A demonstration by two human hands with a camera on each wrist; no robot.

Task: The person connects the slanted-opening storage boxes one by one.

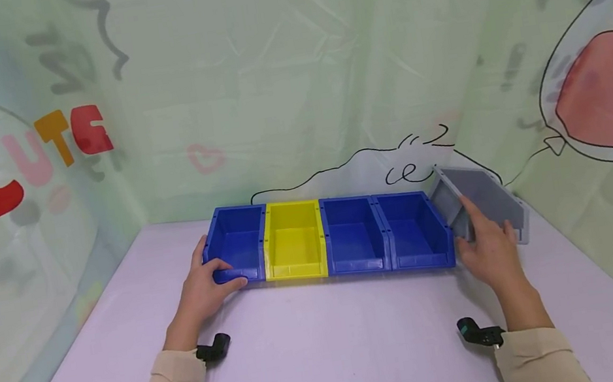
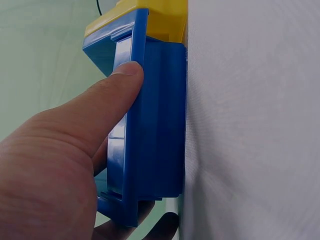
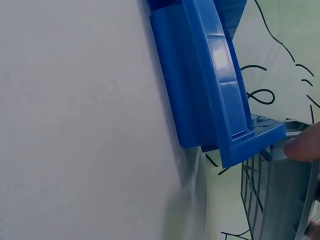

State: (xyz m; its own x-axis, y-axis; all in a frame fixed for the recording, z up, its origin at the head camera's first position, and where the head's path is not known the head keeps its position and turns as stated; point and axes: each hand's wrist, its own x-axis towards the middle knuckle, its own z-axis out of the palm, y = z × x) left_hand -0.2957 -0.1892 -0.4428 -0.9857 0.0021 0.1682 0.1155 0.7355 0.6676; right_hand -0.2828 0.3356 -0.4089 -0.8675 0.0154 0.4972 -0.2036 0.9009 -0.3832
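A row of bins stands across the table: a blue bin (image 1: 246, 273) at the left end, a yellow bin (image 1: 298, 270), then a blue bin (image 1: 358, 264) and another blue bin (image 1: 421, 260) at the right. My left hand (image 1: 202, 288) grips the leftmost bin, thumb on its front lip (image 2: 131, 125) and fingers around the outer side. A grey bin (image 1: 474, 182) is held in my right hand (image 1: 490, 249), tilted beside the right end of the row. In the right wrist view, the grey bin (image 3: 280, 200) overlaps the end bin's corner, and most of the hand is out of frame.
The table (image 1: 331, 352) has a pale cloth and stretches in front of the row. Behind and at both sides hangs a printed curtain (image 1: 291, 87), close to the bins' backs. Each wrist wears a small black camera (image 1: 214, 349).
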